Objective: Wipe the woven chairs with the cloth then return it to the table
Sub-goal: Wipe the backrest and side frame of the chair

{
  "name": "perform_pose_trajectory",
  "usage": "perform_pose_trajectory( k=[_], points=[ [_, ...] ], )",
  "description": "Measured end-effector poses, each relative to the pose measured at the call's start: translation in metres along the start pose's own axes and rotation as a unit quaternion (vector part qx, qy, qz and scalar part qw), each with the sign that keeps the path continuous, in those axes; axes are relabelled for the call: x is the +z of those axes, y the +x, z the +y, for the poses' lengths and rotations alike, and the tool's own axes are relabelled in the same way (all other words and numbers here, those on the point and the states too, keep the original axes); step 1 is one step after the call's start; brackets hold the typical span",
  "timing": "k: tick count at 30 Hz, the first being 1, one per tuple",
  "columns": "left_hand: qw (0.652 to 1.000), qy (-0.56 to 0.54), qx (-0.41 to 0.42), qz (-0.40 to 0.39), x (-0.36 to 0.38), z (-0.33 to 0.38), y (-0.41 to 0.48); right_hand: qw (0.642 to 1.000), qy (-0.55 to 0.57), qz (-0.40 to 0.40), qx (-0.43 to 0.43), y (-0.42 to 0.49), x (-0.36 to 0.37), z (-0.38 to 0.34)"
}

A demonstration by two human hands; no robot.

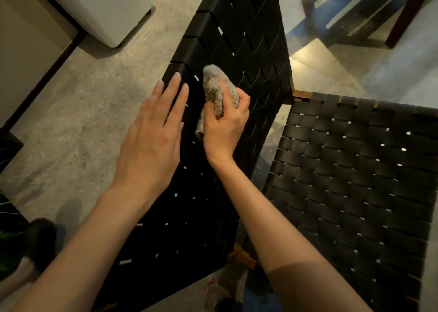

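Observation:
A black woven chair back (239,39) slopes away from me through the middle of the view. My right hand (227,127) grips a bunched grey fuzzy cloth (214,86) and holds it against the weave near the panel's left side. Beside it, my left hand (154,134) lies flat with straight fingers on the left edge of the same panel. The woven seat (355,169) of the chair spreads out to the right, with a wooden frame corner (299,95) showing at its top left.
Speckled concrete floor (90,103) lies to the left. A white appliance (106,6) stands at the upper left beside a dark door frame. Dark wooden furniture legs (403,20) stand at the upper right. A dark shoe (40,240) shows at lower left.

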State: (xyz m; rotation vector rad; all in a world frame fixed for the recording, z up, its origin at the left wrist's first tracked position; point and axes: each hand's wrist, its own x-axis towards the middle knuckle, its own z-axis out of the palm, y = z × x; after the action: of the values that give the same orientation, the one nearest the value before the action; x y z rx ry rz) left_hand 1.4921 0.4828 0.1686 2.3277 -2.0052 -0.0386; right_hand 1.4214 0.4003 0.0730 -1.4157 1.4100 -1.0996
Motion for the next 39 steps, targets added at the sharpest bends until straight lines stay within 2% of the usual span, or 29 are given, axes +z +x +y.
perform_pose_trajectory(
  k=[6, 10, 12, 18, 22, 28, 34, 39],
  points=[
    [0.976, 0.202, 0.069, -0.041, 0.015, 0.012, 0.016, 0.979, -0.073, 0.029, 0.186, -0.001, -0.014, 0.096],
    [0.954, 0.271, 0.102, -0.085, 0.037, 0.027, 0.009, 0.952, -0.078, -0.016, 0.296, -0.001, -0.035, 0.155],
    [0.936, 0.318, 0.117, -0.097, 0.047, 0.03, 0.005, 0.944, -0.075, -0.039, 0.32, -0.001, -0.041, 0.168],
    [0.926, 0.344, 0.108, -0.11, 0.057, 0.041, 0.001, 0.955, -0.038, -0.059, 0.289, -0.024, -0.042, 0.153],
    [0.919, 0.354, 0.097, -0.146, 0.06, 0.046, -0.016, 0.966, 0.009, -0.07, 0.247, -0.052, -0.041, 0.131],
    [0.912, 0.355, 0.069, -0.192, 0.059, 0.051, -0.059, 0.968, 0.015, -0.161, 0.19, -0.068, -0.06, 0.125],
    [0.929, 0.328, 0.035, -0.169, 0.073, 0.057, -0.113, 0.964, -0.027, -0.237, 0.119, -0.091, -0.076, 0.13],
    [0.933, 0.333, 0.019, -0.137, 0.092, 0.06, -0.161, 0.964, -0.046, -0.257, 0.056, -0.126, -0.083, 0.135]
  ],
)
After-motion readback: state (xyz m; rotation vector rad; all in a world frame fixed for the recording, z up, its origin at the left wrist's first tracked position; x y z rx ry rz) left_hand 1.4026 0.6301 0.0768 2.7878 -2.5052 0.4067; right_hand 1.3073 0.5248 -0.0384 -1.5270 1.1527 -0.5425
